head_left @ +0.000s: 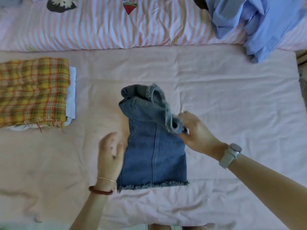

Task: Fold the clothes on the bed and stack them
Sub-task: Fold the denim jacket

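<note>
A blue denim garment with a frayed hem lies in the middle of the pink bed sheet, its far end bunched and folded back. My right hand pinches a rolled denim edge at the garment's right side. My left hand, blurred, hovers with straight fingers at the garment's left edge; I cannot tell whether it touches it. A folded yellow-orange plaid cloth tops a stack over white folded cloth at the left. A crumpled light blue shirt lies unfolded at the far right.
A pink-and-white striped duvet with cartoon prints runs along the far side of the bed. The bed's right edge shows at the frame's right. My knees are at the near edge.
</note>
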A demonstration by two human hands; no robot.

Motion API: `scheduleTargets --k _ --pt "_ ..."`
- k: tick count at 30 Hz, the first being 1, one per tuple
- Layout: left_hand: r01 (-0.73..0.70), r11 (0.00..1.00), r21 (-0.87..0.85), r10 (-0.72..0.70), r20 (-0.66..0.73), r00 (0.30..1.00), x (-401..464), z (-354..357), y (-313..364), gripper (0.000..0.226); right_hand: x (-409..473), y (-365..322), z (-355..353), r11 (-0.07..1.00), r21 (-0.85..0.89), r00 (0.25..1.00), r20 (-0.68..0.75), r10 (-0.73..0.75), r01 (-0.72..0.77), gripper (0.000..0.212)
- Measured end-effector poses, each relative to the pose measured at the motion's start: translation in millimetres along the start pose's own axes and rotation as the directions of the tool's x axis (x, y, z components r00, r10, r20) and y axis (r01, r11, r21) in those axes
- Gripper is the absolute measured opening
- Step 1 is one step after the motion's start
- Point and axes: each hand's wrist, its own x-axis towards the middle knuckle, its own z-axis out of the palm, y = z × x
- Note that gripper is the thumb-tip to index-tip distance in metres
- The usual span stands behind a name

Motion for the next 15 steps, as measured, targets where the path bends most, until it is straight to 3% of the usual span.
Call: scheduleTargets --k 1,3,5,7,9,10,12,15 --pt "0.091 0.991 -0.102 -0.096 -0.047 0.994 2 -14 3 0.028 -15 -5 2 0.99 -0.084 0.992 0.07 -0.109 0.115 0.033" --pt "0.086 0.982 -0.166 -0.099 -0.068 0.993 11 -35 13 0.033 -44 -9 7 0.941 -0.184 0.948 0.202 -0.247 0.284 0.043" --pt "-0.042 0.992 -0.119 0.042 0.0 0.999 16 -45 30 0.041 -67 -8 13 0.893 -0.228 0.9 0.304 -0.313 0.388 0.04" --pt "-0.233 0.971 0.056 0.226 0.111 0.968 19 -43 47 0.056 -83 -5 18 0.847 -0.245 0.849 0.383 -0.363 0.472 0.036" --pt "-0.415 0.867 0.275 0.354 0.246 0.902 18 -33 57 0.064 -94 -1 23 0.821 -0.232 0.807 0.447 -0.386 0.522 0.039" --pt "-0.467 0.804 0.368 0.351 0.339 0.873 15 -25 57 0.065 -100 2 25 0.812 -0.229 0.792 0.469 -0.391 0.537 0.042" --pt "-0.544 0.666 0.51 0.259 0.527 0.81 5 -9 48 0.061 -108 7 24 0.798 -0.243 0.777 0.499 -0.384 0.551 0.046" --pt "-0.623 0.536 0.57 0.2 0.631 0.749 -22 3 28 0.062 -119 15 15 0.8 -0.306 0.778 0.557 -0.289 0.516 0.054"
